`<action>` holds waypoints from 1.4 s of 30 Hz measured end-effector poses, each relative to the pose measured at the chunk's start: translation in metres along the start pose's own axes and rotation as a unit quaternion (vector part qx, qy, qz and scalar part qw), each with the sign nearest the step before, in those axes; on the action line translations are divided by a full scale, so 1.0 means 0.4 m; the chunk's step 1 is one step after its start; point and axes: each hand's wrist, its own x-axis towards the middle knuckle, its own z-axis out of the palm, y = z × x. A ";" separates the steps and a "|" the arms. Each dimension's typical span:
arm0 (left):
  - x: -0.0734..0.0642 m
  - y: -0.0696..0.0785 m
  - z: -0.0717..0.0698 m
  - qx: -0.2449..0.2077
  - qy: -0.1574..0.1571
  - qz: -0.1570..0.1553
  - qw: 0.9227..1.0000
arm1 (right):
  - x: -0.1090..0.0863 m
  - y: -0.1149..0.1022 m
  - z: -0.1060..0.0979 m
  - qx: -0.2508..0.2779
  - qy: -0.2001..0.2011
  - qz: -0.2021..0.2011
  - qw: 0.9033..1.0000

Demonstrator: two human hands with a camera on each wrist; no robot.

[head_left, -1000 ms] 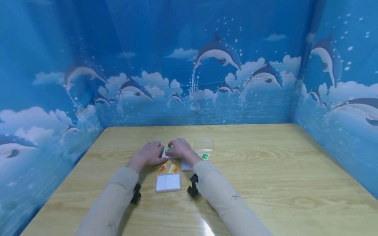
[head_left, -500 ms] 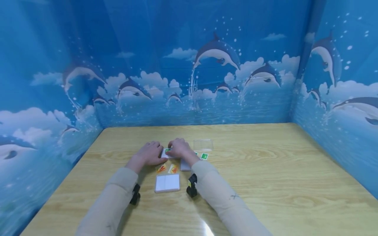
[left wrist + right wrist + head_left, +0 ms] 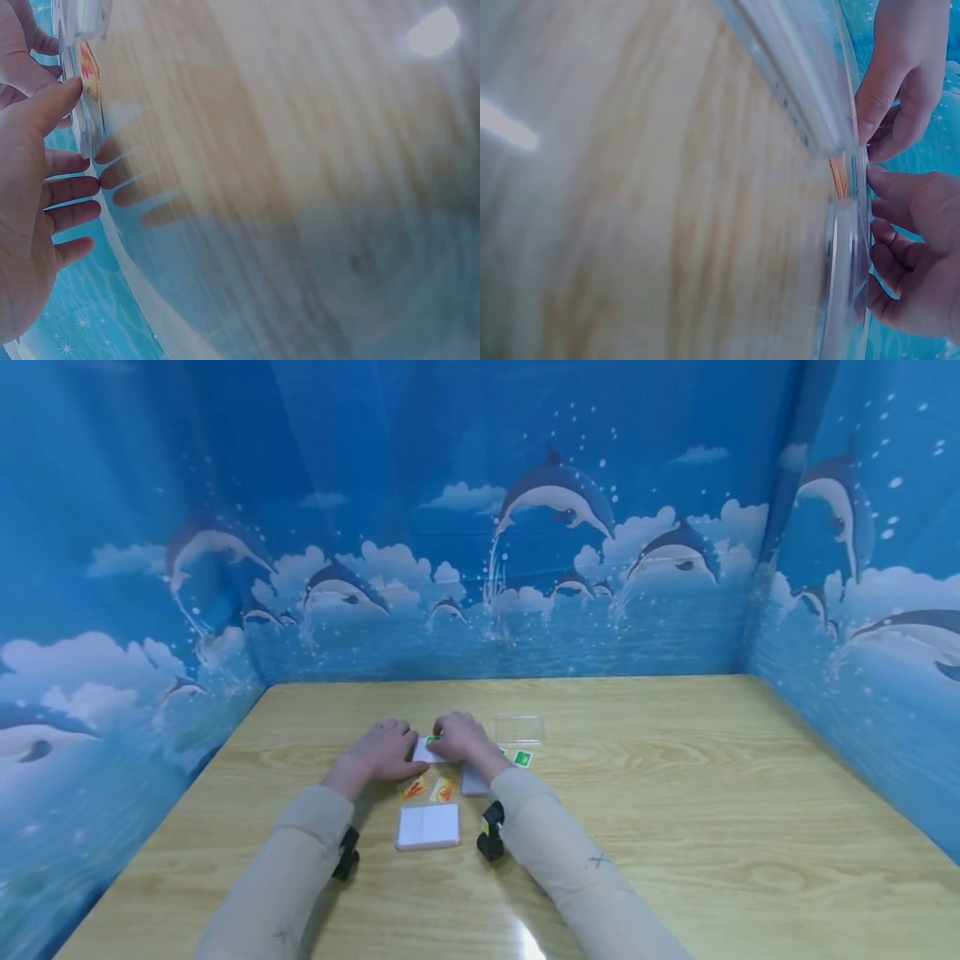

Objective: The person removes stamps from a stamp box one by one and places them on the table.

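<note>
Between the two hands in the head view lies a white, clear-edged plastic case (image 3: 422,752). My left hand (image 3: 386,752) holds its left end, thumb along the near side; in the left wrist view the thumb (image 3: 64,101) and fingertips meet that end. My right hand (image 3: 461,737) reaches over the case with curled fingers and pinches a small green card (image 3: 431,741), mostly hidden under them. The right wrist view shows the thumb and curled fingers (image 3: 900,255) of that hand behind the cases' edges. Two orange picture cards (image 3: 413,788) lie just in front.
Nearer the body stands a case with a white, divided inside (image 3: 427,827). Another pale case (image 3: 472,782) is partly covered by the right forearm. To the right lie a green card (image 3: 522,759), a second one half hidden, and a clear plastic lid (image 3: 519,729).
The green card under the right fingers has shifted slightly right and away, along with the fingertips. The left hand stays on the case.
</note>
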 end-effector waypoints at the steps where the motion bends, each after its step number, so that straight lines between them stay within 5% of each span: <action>1: 0.001 0.000 0.000 0.000 0.000 -0.001 1.000 | -0.001 0.000 -0.001 0.005 -0.001 0.001 1.000; 13: 0.002 0.005 -0.006 0.000 -0.003 -0.010 1.000 | 0.004 0.009 -0.014 0.008 0.020 -0.005 1.000; 27: 0.005 0.007 -0.010 0.006 -0.002 -0.007 1.000 | 0.001 0.073 -0.058 0.105 -0.009 0.005 0.994; 42: -0.001 0.005 -0.005 0.009 -0.003 -0.003 1.000 | 0.004 0.100 -0.078 0.210 0.040 0.048 0.976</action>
